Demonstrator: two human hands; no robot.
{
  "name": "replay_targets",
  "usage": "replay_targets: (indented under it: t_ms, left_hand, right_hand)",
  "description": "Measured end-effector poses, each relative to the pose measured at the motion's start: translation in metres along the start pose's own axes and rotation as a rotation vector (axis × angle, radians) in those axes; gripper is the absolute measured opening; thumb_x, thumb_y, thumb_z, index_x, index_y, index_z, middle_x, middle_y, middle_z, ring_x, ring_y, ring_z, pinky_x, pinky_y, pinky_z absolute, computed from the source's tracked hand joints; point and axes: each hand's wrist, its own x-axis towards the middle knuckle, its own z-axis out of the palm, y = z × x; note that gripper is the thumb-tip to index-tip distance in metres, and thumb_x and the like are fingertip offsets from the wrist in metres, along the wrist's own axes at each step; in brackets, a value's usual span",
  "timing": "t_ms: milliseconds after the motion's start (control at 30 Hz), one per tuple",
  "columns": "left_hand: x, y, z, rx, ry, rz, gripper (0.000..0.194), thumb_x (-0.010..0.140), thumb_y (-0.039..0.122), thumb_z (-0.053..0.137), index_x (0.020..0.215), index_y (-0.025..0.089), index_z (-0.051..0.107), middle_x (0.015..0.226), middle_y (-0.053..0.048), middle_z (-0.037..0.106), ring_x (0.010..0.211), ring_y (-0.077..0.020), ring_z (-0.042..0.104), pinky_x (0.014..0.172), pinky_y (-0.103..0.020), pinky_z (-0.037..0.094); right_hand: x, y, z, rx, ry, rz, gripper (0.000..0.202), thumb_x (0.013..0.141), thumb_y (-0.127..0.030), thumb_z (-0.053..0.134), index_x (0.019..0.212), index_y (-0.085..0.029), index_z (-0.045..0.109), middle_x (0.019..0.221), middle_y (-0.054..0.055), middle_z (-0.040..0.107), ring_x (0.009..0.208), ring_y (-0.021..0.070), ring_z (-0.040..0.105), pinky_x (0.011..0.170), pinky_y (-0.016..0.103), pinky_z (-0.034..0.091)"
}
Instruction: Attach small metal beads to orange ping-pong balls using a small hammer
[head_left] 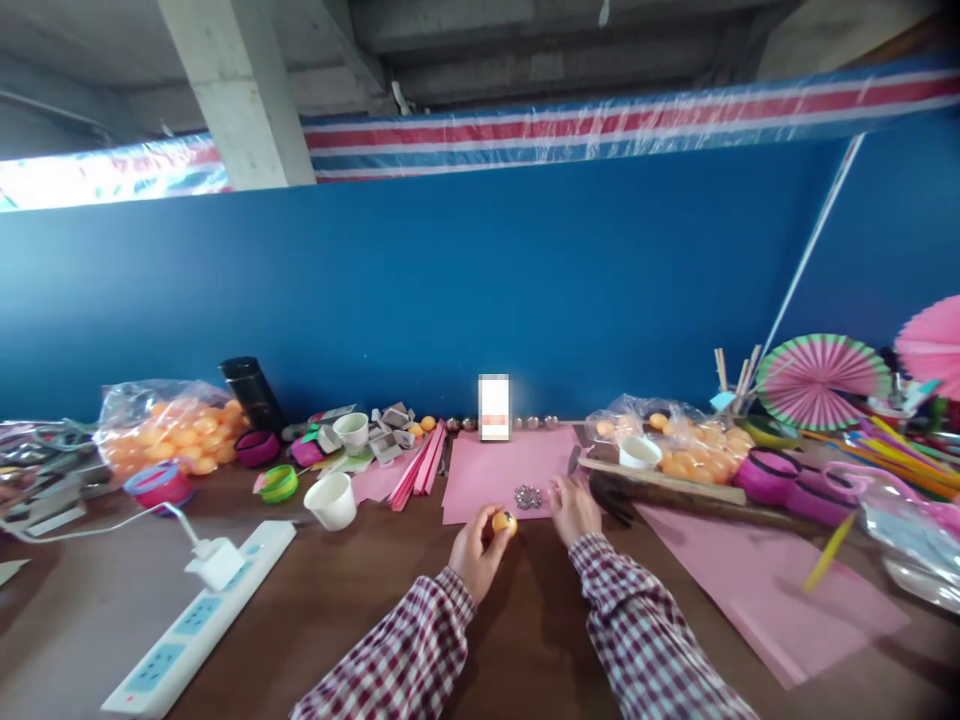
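My left hand [478,555] is closed around a small orange ball [505,523], like a table tennis ball, with a dark mark on its upper side. My right hand [576,510] is at the right edge of the pink paper [517,460], just right of a pile of small shiny metal pieces [528,497]. Its fingers are bent and drawn together; whether a small piece is between them cannot be made out. The metal pieces lie loose on the paper's near part.
A hammer [667,485] lies right of my right hand, beside a white paper cup [640,453] and a bag of orange balls [705,450]. To the left are another cup [331,501], a power strip [199,620] and a second ball bag [174,430]. A blue partition [465,290] stands behind.
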Motion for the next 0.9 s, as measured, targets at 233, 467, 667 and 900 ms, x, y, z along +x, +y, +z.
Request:
replay_targets:
  t_ms: [233, 467, 667, 900]
  left_hand:
    - [0.0031, -0.005, 0.0003, -0.029, -0.013, 0.124, 0.034, 0.075, 0.025, 0.048, 0.108, 0.016, 0.049, 0.103, -0.01, 0.058, 0.093, -0.0176, 0.055, 0.082, -0.031, 0.044]
    - [0.0031, 0.001, -0.002, -0.122, -0.045, 0.065, 0.033, 0.073, 0.026, 0.051, 0.104, 0.014, 0.049, 0.098, -0.01, 0.059, 0.086, -0.0165, 0.058, 0.076, -0.029, 0.047]
    - [0.0028, 0.0018, -0.0015, -0.197, -0.047, 0.031, 0.034, 0.073, 0.029, 0.052, 0.103, 0.014, 0.047, 0.093, -0.008, 0.06, 0.077, -0.0145, 0.059, 0.07, -0.026, 0.049]
    - [0.0043, -0.0001, -0.0001, -0.176, 0.028, -0.014, 0.027, 0.075, 0.034, 0.048, 0.093, 0.014, 0.051, 0.08, -0.006, 0.061, 0.067, -0.0123, 0.058, 0.06, -0.021, 0.047]
  right_hand:
    - [0.0012, -0.0012, 0.0016, -0.138, -0.044, -0.119, 0.026, 0.073, -0.018, 0.044, 0.092, -0.023, 0.061, 0.091, 0.004, 0.061, 0.087, 0.0188, 0.049, 0.079, 0.029, 0.035]
    - [0.0019, -0.0058, 0.0005, -0.215, -0.105, -0.17, 0.023, 0.075, -0.022, 0.044, 0.087, -0.024, 0.064, 0.084, 0.004, 0.062, 0.082, 0.0171, 0.051, 0.079, 0.028, 0.033]
    - [0.0025, -0.0056, 0.0019, -0.232, -0.105, -0.134, 0.021, 0.075, -0.025, 0.045, 0.083, -0.024, 0.065, 0.082, 0.003, 0.061, 0.078, 0.0161, 0.05, 0.075, 0.027, 0.033]
    - [0.0038, -0.0021, 0.0044, -0.217, -0.114, -0.16, 0.022, 0.075, -0.026, 0.045, 0.087, -0.023, 0.063, 0.085, 0.004, 0.062, 0.082, 0.0162, 0.051, 0.077, 0.026, 0.033]
